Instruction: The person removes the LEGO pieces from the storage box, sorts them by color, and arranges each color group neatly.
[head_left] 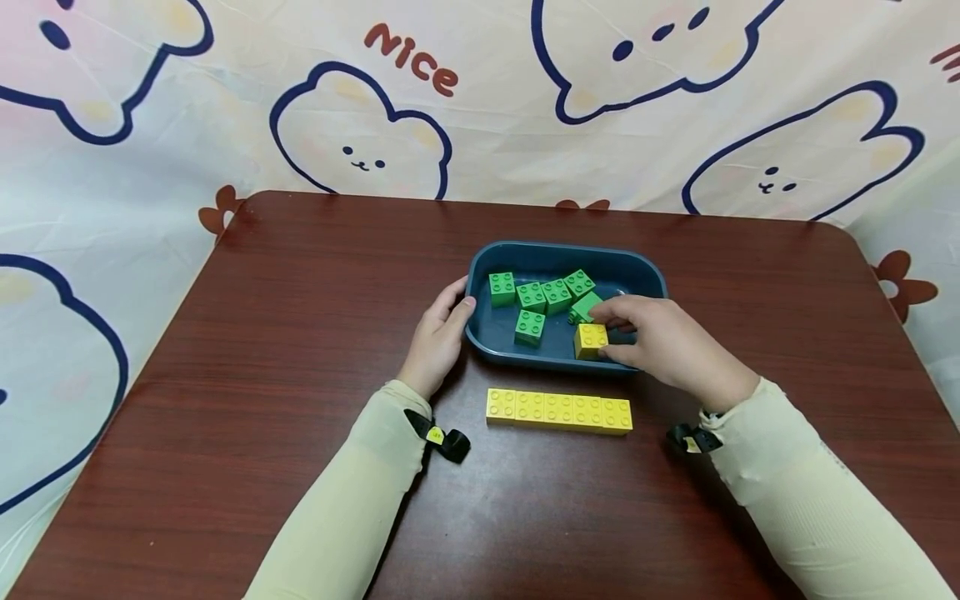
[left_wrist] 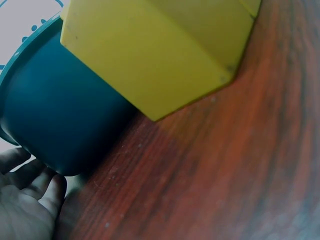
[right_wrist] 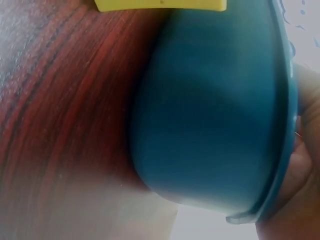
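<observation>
A dark blue tray (head_left: pixel 495 350) holds several green building bricks (head_left: pixel 530 325) and a yellow building brick (head_left: pixel 591 340). My right hand (head_left: pixel 667 342) reaches over the tray's right end and pinches the yellow brick, thumb at its near right side and fingers at its far side. One green brick lies just behind those fingertips. At the tray's left end my left hand (head_left: pixel 438 333) rests against the outer wall, fingers extended and thumb by the rim. A straight row of yellow bricks (head_left: pixel 558 411) lies on the table in front of the tray.
The brown wooden table (head_left: pixel 300 375) has its far edge just beyond the tray. Behind it hangs a printed cloth (head_left: pixel 495 150) with cartoon faces. Both wrists wear black straps (head_left: pixel 452 446). The yellow row lies between the two forearms.
</observation>
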